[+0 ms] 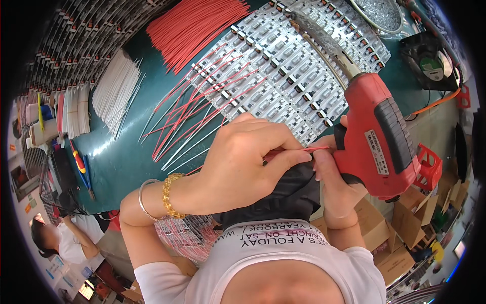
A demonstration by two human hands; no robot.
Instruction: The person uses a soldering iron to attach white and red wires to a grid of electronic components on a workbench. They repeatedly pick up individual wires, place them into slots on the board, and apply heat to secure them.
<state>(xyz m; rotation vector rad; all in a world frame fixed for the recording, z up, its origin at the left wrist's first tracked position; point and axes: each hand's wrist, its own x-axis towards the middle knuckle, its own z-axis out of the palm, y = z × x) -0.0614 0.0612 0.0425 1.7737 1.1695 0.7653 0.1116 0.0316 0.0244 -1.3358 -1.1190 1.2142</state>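
While the left hand (243, 162) is pinching a thin red wire (316, 148) between closed fingertips, the right hand (336, 175) is gripping the handle of a red glue gun (377, 134), fingers wrapped fully around it. The wire end is lying just beside the gun's handle, in front of the person's chest. Beyond the gun, rows of small circuit boards (283, 71) are lying on the green table (121, 157), with loose red and white wires (197, 114) crossing them. The left hand is hiding most of the held wire.
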